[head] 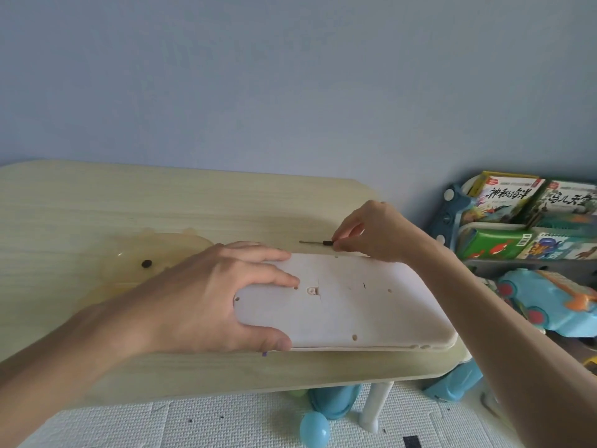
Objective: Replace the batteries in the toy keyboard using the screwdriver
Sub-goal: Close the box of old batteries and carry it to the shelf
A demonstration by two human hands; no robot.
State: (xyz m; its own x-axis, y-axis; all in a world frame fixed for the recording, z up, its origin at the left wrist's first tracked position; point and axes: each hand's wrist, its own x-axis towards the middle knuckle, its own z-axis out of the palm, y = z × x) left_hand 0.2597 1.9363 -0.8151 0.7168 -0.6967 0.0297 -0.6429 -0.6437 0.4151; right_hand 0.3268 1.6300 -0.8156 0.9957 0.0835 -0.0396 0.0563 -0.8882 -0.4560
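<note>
The white toy keyboard [349,305] lies face down on the pale wooden table [97,202], its underside up, with screw holes and a small latch near the middle. My left hand [206,295] grips its left end, thumb on the near edge and fingers spread on top. Just behind the keyboard's far edge, a thin screwdriver [318,242] with a black handle lies flat on the table, tip pointing left. My right hand [368,234] pinches the handle end between thumb and fingers.
A translucent yellowish tray [129,273] with a small dark round object [147,263] sits left of the keyboard. To the right stand a shelf of picture books [517,218] and a blue toy [549,305]. A blue ball [315,430] lies on the floor mat under the table.
</note>
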